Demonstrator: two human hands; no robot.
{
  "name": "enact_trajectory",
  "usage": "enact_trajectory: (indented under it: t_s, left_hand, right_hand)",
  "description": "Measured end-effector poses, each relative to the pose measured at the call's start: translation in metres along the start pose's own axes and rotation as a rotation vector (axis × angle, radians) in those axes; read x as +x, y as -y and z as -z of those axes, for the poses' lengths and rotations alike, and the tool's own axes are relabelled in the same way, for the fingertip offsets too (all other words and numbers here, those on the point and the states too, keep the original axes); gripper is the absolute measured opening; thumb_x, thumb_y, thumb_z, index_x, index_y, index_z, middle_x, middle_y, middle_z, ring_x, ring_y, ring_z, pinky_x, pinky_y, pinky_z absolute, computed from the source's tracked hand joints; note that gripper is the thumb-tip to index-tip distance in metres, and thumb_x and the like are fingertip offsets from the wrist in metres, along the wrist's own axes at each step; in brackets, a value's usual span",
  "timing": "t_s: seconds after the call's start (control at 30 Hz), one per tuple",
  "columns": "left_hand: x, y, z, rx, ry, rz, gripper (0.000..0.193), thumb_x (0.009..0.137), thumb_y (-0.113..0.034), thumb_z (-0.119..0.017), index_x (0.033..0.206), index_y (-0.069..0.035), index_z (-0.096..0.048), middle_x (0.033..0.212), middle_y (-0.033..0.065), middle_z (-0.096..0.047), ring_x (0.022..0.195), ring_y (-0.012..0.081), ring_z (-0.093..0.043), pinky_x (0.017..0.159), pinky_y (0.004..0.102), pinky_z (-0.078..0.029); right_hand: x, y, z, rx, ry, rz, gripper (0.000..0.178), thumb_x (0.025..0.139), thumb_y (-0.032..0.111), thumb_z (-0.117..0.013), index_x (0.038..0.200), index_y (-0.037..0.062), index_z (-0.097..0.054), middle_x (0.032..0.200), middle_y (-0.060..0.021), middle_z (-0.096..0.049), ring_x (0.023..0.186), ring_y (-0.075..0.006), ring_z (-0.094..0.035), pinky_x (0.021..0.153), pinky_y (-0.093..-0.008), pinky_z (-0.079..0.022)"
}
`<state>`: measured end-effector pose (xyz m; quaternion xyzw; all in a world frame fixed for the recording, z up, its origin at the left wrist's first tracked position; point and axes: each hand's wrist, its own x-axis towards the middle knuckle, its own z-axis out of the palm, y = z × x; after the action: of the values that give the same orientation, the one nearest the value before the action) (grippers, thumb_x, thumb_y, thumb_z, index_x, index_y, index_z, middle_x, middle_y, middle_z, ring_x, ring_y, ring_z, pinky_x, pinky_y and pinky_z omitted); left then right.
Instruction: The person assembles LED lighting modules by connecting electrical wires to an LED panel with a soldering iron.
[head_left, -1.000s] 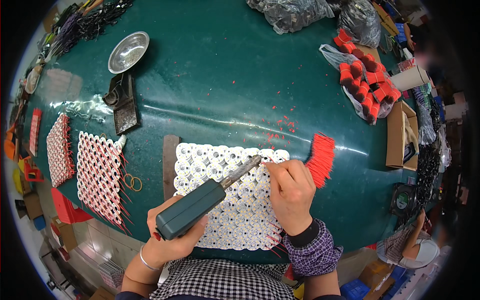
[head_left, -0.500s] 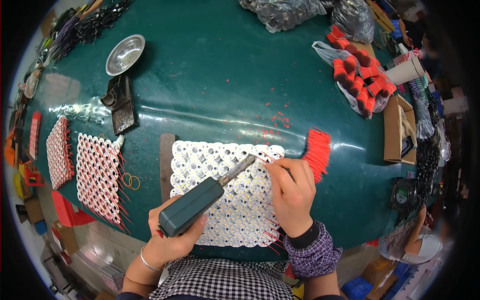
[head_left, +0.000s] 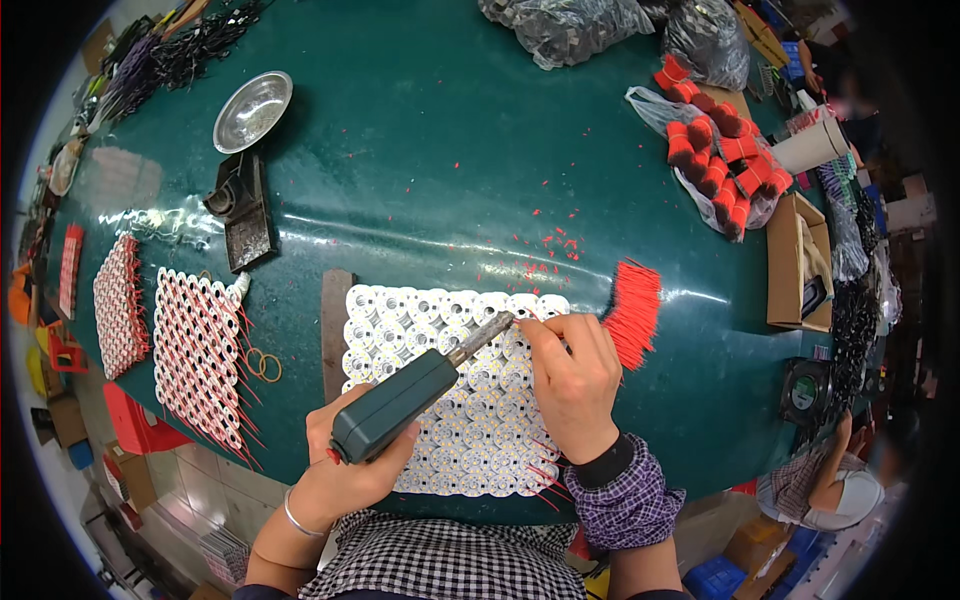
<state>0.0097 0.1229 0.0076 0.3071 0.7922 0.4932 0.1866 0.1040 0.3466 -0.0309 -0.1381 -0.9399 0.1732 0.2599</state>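
Observation:
My left hand (head_left: pixel 352 465) is closed around the dark green handle of a soldering gun (head_left: pixel 395 405), which points up and to the right. Its grey metal tip meets the upper right part of a panel of round white LED boards (head_left: pixel 465 430). Beside that tip, my right hand (head_left: pixel 575 385) pinches a thin red wire, mostly hidden by the fingers. Several red wires (head_left: pixel 545 475) stick out from the panel's lower right edge. Right of the panel lies a bundle of short red wires (head_left: pixel 634 315). A dark flat bar (head_left: pixel 337 330) runs along the panel's left side.
Wired panels (head_left: pixel 195 360) lie at the left, with rubber bands (head_left: pixel 263 365) next to them. Farther back are a metal bowl (head_left: pixel 252 112) and a black metal stand (head_left: pixel 247 225). Bagged red wire bundles (head_left: pixel 740 150), a cardboard box (head_left: pixel 790 265) and a tape measure (head_left: pixel 803 392) sit at the right.
The soldering gun has shifted slightly right and down. My right hand has moved a little left, and its fingertips are closer to the tip.

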Motion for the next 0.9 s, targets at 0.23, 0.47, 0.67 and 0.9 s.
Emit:
enact_trajectory:
  t_s: [0.23, 0.47, 0.67, 0.9]
  left_hand:
    - [0.001, -0.002, 0.001, 0.038, 0.01, -0.03, 0.016, 0.078, -0.002, -0.075, 0.094, 0.002, -0.072, 0.077, 0.0082, -0.064, 0.058, 0.0141, -0.058, 0.054, 0.0273, -0.045]
    - [-0.007, 0.001, 0.002, 0.038, -0.035, -0.15, 0.017, 0.076, 0.0, -0.076, 0.093, 0.003, -0.072, 0.077, 0.009, -0.064, 0.06, 0.0177, -0.06, 0.053, 0.028, -0.046]
    - [-0.012, -0.003, 0.003, 0.003, -0.028, -0.094, 0.02, 0.076, 0.0, -0.076, 0.095, 0.004, -0.072, 0.078, 0.0096, -0.064, 0.059, 0.018, -0.06, 0.053, 0.0277, -0.047]
    - [-0.012, -0.008, 0.003, -0.073, 0.028, 0.05, 0.02, 0.077, 0.0, -0.075, 0.097, 0.003, -0.072, 0.078, 0.0068, -0.065, 0.061, 0.0108, -0.06, 0.055, 0.0251, -0.046]
  right_hand:
    - [0.0, 0.0, -0.001, -0.003, -0.006, 0.001, 0.021, 0.074, -0.006, -0.076, 0.093, 0.0027, -0.073, 0.079, -0.0056, -0.058, 0.073, -0.0221, -0.058, 0.061, -0.0359, -0.045]
    - [-0.002, 0.002, 0.005, 0.004, -0.033, -0.008, 0.021, 0.075, -0.003, -0.075, 0.095, 0.0031, -0.073, 0.085, -0.0056, -0.061, 0.078, -0.0225, -0.059, 0.066, -0.0363, -0.046]
    - [-0.016, 0.005, 0.015, 0.015, 0.0, -0.018, 0.019, 0.077, 0.001, -0.075, 0.096, 0.004, -0.073, 0.088, -0.0049, -0.062, 0.082, -0.0228, -0.059, 0.071, -0.037, -0.046]
    - [-0.02, 0.004, 0.015, 0.006, 0.011, -0.039, 0.016, 0.078, 0.0, -0.074, 0.093, 0.0036, -0.072, 0.087, -0.0051, -0.061, 0.081, -0.0229, -0.059, 0.071, -0.0373, -0.045]
